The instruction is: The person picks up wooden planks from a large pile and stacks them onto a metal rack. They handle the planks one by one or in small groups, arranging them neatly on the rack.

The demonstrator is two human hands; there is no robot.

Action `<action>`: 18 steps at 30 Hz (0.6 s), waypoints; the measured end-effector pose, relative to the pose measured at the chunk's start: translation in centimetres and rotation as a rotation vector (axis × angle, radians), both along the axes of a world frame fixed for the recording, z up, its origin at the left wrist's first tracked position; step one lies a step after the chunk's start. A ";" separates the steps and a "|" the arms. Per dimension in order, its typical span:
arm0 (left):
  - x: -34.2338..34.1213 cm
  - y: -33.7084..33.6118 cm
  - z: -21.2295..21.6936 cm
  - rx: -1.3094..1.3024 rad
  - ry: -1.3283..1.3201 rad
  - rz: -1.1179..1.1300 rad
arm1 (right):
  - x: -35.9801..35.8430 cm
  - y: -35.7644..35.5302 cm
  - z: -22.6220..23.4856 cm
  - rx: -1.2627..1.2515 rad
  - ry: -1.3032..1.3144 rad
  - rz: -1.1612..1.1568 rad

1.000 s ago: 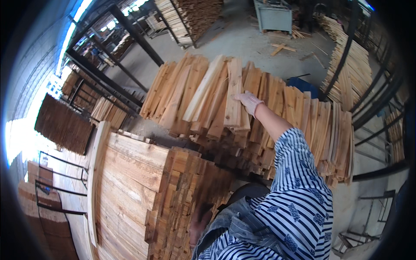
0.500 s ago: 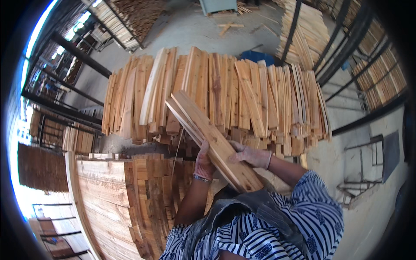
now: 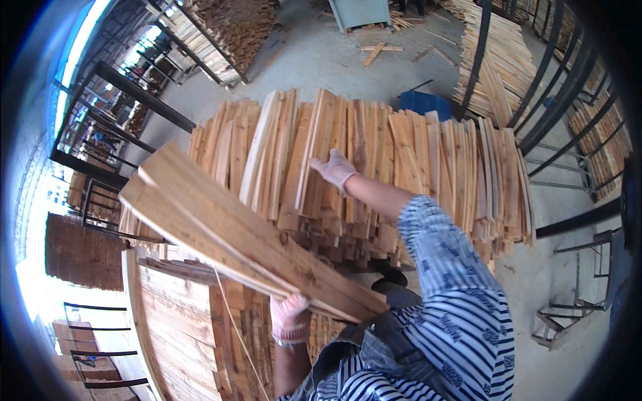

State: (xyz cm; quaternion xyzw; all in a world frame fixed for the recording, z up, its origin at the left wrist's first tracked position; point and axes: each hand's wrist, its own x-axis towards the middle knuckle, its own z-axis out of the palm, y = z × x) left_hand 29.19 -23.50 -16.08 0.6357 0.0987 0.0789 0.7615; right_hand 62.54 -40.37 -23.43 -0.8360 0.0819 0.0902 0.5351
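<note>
My left hand [image 3: 289, 319], in a light work glove, is closed round the lower edge of several wooden boards [image 3: 221, 214]. They slant up to the far left, with their near ends against my apron [image 3: 364, 347]. Stretched out ahead, my gloved right hand [image 3: 336, 171] is over the wide pile of boards [image 3: 381, 147], its fingers apart at the upper part of one board [image 3: 317, 134]. Whether the fingertips touch that board I cannot tell. The held boards hide part of the pile's left side.
A second stack of timber [image 3: 177, 301] stands at my near left. Black metal rails [image 3: 144, 97] flank the pile. Beyond it lie a blue container [image 3: 426, 103] and loose wood scraps [image 3: 381, 50] on the floor. A metal frame [image 3: 568, 314] stands at right.
My right hand has let go of the held boards and reached forward over the pile. The held boards have swung left and look larger, with my left hand still on them.
</note>
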 end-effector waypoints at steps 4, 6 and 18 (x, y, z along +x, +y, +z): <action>0.3 -0.9 3.3 -0.294 0.203 0.206 | 3.4 5.7 -0.8 -0.247 0.182 0.057; -0.4 -1.1 4.1 -0.318 0.170 0.221 | 2.4 5.3 -0.2 -0.097 0.246 0.102; 0.7 -4.1 8.7 -0.272 0.039 -0.014 | -19.5 -11.5 9.7 0.454 -0.198 0.279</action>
